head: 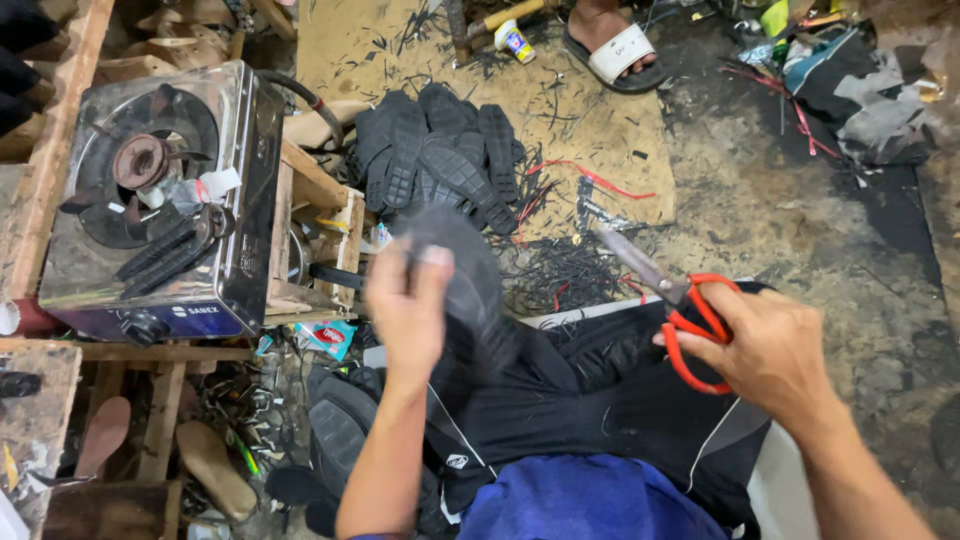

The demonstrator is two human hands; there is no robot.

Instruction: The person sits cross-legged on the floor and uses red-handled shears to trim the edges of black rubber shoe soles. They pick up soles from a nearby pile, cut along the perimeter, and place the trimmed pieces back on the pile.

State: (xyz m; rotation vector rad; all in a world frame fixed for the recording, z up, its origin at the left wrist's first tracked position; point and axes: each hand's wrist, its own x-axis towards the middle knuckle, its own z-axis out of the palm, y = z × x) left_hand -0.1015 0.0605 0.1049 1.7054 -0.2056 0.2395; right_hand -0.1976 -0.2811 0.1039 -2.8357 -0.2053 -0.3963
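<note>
Black sole (462, 290) in left hand (408, 312) (pile of soles (440, 160) beyond), scissors (678, 305) right.

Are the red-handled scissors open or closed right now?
Closed, or very nearly: the scissors in the right hand show their blades as one narrow strip, with no gap visible.

stove (160, 190) left | sole pile (440, 160) ahead | held sole (455, 270) centre | scissors (670, 300) right

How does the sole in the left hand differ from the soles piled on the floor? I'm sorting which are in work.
The held sole is gripped by the left hand, raised over the lap; the piled soles lie untouched on the floor. It is single; they overlap in a heap. All are dark rubber.
</note>
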